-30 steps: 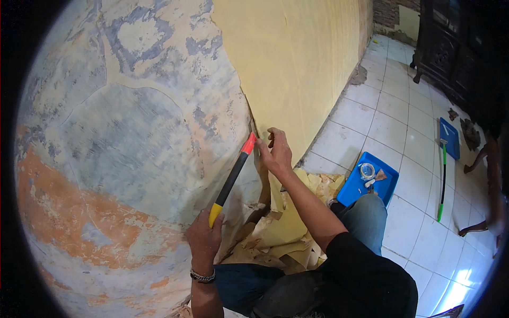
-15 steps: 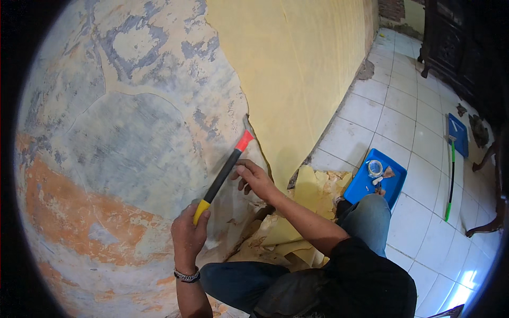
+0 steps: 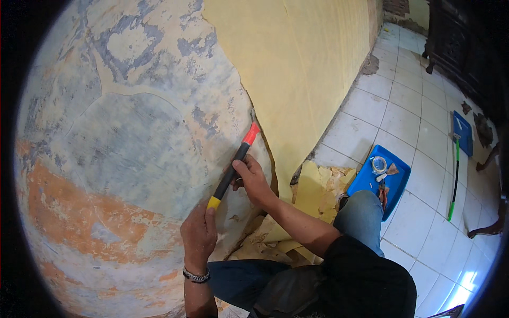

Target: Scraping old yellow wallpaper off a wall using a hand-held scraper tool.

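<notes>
A scraper (image 3: 233,169) with a black shaft, red head and yellow butt is held slanted against the stripped wall (image 3: 122,148). Its yellow end is gripped by the closed fingers of the left hand (image 3: 199,233); its middle is clasped by the right hand (image 3: 253,180). The red tip is set at the torn edge of the yellow wallpaper (image 3: 297,69). Peeled scraps (image 3: 313,193) are heaped along the wall's foot, just beside a blue tray (image 3: 387,183) on the tiled floor (image 3: 424,138).

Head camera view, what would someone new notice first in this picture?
First the big stripped wall, blotched grey, cream and orange, filling the left side, with yellow wallpaper still on at upper right. At centre, the left hand and right hand grip a black scraper with a red head at the wallpaper's torn edge. Torn yellow scraps and a blue tray lie on the white tiles.
</notes>
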The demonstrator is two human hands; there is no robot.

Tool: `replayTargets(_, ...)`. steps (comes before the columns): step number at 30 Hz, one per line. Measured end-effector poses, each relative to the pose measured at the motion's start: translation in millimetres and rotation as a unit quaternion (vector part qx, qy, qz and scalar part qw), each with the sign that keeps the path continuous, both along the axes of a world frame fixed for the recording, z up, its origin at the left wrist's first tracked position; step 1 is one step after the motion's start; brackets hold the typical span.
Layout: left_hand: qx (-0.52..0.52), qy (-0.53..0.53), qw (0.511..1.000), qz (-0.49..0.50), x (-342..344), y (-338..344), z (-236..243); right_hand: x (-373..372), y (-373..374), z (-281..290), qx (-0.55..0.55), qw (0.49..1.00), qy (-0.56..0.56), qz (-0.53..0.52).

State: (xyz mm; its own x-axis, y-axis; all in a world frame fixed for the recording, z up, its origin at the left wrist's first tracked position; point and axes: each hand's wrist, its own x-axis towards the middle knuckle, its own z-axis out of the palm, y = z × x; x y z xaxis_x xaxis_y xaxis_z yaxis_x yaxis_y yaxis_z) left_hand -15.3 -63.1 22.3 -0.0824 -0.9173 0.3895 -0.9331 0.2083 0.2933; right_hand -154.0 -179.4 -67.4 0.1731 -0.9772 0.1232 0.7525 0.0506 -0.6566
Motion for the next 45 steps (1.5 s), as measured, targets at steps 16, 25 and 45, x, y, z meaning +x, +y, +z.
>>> replayTargets(16, -0.138, -0.237, 0.956, 0.102, 9.5, 54.2, 20.5, 26.4, 16.6, -2.1, 0.000, 0.981, -0.021, 0.194)
replayTargets(25, 0.025, -0.108, 0.990, 0.087, -2.9, 20.0, 0.2, 13.7, -18.6, 0.2, 0.029, 0.993, 0.034, 0.110)
replayTargets(45, 0.034, -0.031, 0.999, 0.010, -46.6, -8.0, -46.2, -1.4, -38.9, -10.6, 0.056, 0.997, 0.022, -0.045)
